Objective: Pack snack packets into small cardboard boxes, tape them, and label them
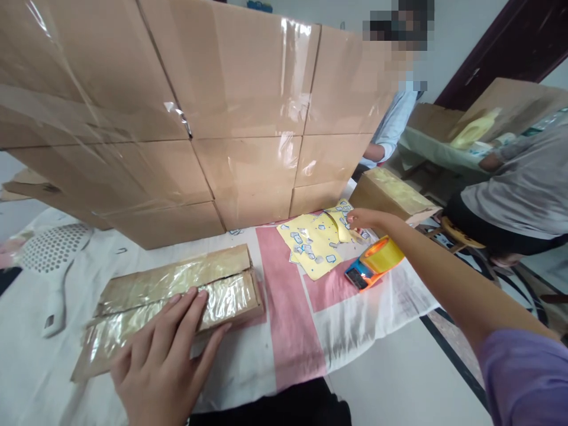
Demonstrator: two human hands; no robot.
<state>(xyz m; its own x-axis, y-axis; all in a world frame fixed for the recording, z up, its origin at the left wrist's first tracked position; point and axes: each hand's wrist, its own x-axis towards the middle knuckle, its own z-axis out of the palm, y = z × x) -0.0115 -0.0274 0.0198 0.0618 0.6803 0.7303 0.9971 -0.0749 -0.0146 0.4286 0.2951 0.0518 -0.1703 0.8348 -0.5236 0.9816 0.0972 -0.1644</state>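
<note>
The left hand point(162, 355) lies with fingers spread on a flat, taped cardboard box point(222, 296) on the cloth-covered table point(293, 331). The right hand point(364, 219) reaches out and touches the yellow patterned sheets point(310, 242), beside an orange-and-blue tape dispenser point(375, 263). Behind them stands a wall of taped cartons point(248, 77). A white perforated ladle point(55, 254) lies at the left, and two people point(393, 124) are beyond, on the right.

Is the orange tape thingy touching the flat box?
Apart. The head view shows the pink and white cloth lying bare between the orange tape dispenser and the flat cardboard box.
</note>
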